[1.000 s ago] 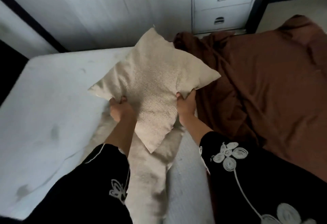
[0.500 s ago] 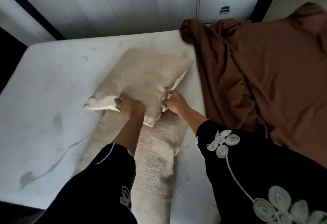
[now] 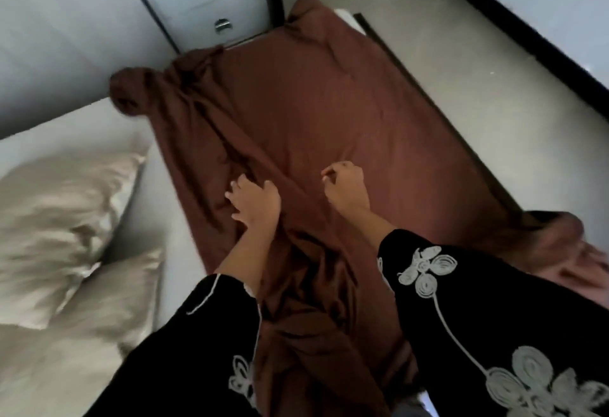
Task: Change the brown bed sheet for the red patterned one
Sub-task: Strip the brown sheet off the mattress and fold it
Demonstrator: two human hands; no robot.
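The bare mattress (image 3: pixel 171 186) is shown half stripped. The brown bed sheet (image 3: pixel 329 113) is bunched over its right side, its long axis running straight away from the person. Two beige pillows (image 3: pixel 59 212) are piled at left. The left hand (image 3: pixel 253 199), fingers spread, is laid on the sheet's gathered edge, nearest the folds. The right hand (image 3: pixel 342 182), loosely curled and empty, is held beside it.

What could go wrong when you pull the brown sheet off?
The brown sheet looks as if it is hooked over the far corner of the mattress, so a hard tug might snag or tear it. Its loose end droops off the bed on the right, where feet could get tangled.
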